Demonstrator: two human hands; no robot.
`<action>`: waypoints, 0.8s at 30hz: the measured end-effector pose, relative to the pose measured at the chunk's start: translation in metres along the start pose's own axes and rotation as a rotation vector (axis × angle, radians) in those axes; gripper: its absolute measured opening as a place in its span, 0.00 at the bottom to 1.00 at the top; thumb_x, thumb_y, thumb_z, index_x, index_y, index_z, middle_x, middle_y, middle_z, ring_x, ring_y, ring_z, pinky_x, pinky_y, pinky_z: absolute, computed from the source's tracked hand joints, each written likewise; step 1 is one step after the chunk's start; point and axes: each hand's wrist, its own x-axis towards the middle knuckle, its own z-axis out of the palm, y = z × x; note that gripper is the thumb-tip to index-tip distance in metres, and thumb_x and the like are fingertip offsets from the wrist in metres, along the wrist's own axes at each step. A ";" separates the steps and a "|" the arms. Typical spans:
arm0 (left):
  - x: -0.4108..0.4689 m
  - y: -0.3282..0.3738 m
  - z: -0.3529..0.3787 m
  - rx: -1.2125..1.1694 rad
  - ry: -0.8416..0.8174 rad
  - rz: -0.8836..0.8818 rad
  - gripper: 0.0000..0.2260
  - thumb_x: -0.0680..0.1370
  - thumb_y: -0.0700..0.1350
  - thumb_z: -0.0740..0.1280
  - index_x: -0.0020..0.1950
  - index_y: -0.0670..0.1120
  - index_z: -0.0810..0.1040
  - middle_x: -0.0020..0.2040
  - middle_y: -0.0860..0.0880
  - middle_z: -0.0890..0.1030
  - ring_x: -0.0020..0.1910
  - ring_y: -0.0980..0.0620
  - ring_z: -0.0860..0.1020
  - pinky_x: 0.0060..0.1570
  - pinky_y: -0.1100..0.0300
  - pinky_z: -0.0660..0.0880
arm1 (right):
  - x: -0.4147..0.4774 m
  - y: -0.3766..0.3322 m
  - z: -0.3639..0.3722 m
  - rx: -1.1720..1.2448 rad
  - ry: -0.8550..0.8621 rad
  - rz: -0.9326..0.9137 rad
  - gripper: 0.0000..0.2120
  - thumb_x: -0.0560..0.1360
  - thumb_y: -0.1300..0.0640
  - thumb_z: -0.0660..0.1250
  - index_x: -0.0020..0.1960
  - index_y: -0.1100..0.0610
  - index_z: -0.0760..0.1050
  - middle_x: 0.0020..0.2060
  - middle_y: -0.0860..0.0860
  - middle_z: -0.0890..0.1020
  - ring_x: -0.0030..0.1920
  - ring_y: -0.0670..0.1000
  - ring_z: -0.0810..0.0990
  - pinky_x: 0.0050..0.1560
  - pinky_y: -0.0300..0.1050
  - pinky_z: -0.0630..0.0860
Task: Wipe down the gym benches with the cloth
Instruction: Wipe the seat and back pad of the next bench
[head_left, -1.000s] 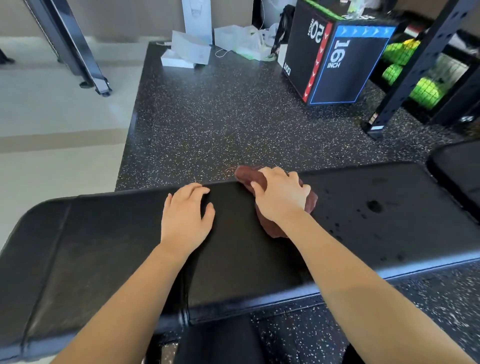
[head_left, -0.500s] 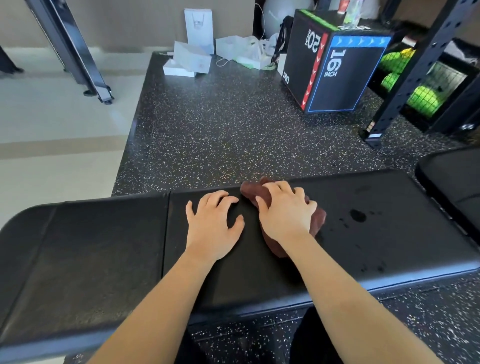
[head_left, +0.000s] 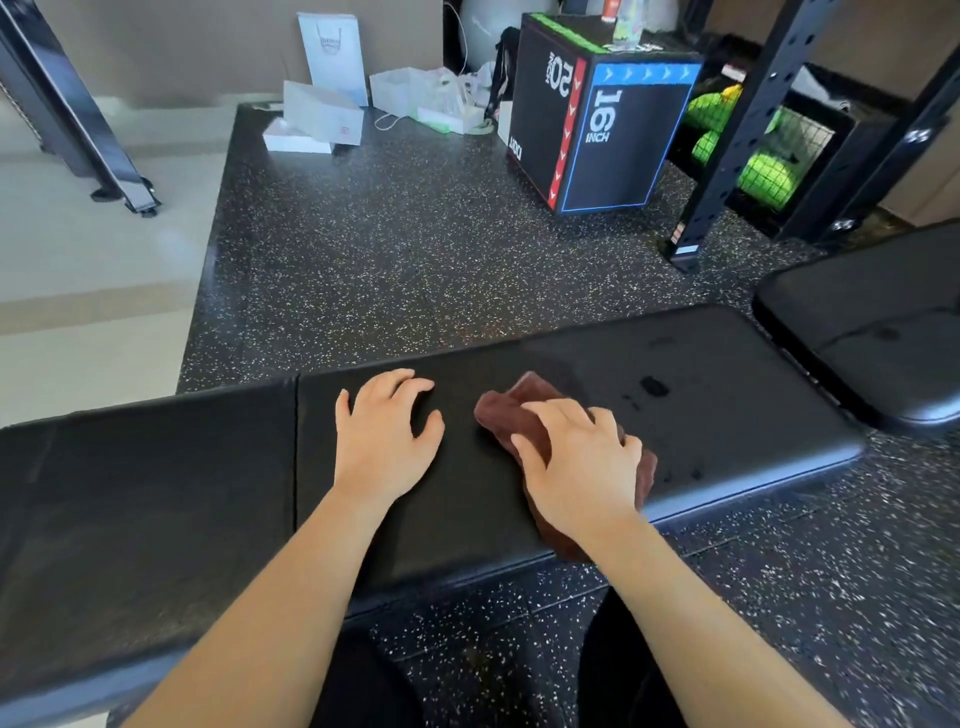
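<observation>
The bench (head_left: 156, 493) runs across the view as one long black pad, with a seam (head_left: 296, 467) left of both hands. Its far edge borders speckled floor (head_left: 415, 260). Its near edge sits over the person's legs. Its rounded right end lies just short of a second bench (head_left: 883, 332), a narrow strip of floor between them. Between the right hand and that end the pad is bare apart from dark wet drops (head_left: 652, 387). Left of the seam the pad is bare too.

The cloth (head_left: 506, 415), maroon and bunched, lies on the bench right of the seam. It reaches from mid-pad to the near edge, where one corner hangs over. The right hand (head_left: 576, 467) lies palm down on it, fingers spread and lightly bent, pressing rather than gripping, thumb along the cloth's left side. The left hand (head_left: 384, 447) rests palm down on bare pad between seam and cloth, fingers splayed and holding nothing, apart from the cloth. Both forearms cross the near edge.
</observation>
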 end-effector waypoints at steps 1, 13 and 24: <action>-0.001 0.001 0.000 0.004 0.001 0.004 0.15 0.75 0.52 0.64 0.61 0.53 0.75 0.67 0.53 0.72 0.68 0.51 0.66 0.70 0.40 0.53 | -0.012 0.004 -0.001 -0.021 0.025 0.006 0.16 0.76 0.40 0.55 0.62 0.41 0.68 0.61 0.41 0.73 0.58 0.55 0.69 0.54 0.58 0.66; -0.003 0.002 -0.003 0.014 0.005 0.023 0.15 0.75 0.50 0.64 0.60 0.51 0.76 0.66 0.51 0.73 0.66 0.50 0.68 0.69 0.43 0.57 | 0.034 -0.013 0.000 0.001 -0.048 0.104 0.16 0.78 0.43 0.55 0.63 0.45 0.68 0.62 0.47 0.71 0.60 0.57 0.66 0.55 0.59 0.62; -0.010 0.002 -0.009 0.000 -0.059 0.031 0.15 0.76 0.48 0.64 0.63 0.50 0.75 0.68 0.50 0.72 0.62 0.48 0.73 0.69 0.44 0.59 | -0.072 -0.038 0.009 0.033 0.130 0.083 0.16 0.77 0.44 0.60 0.63 0.45 0.71 0.61 0.44 0.74 0.60 0.56 0.69 0.53 0.59 0.67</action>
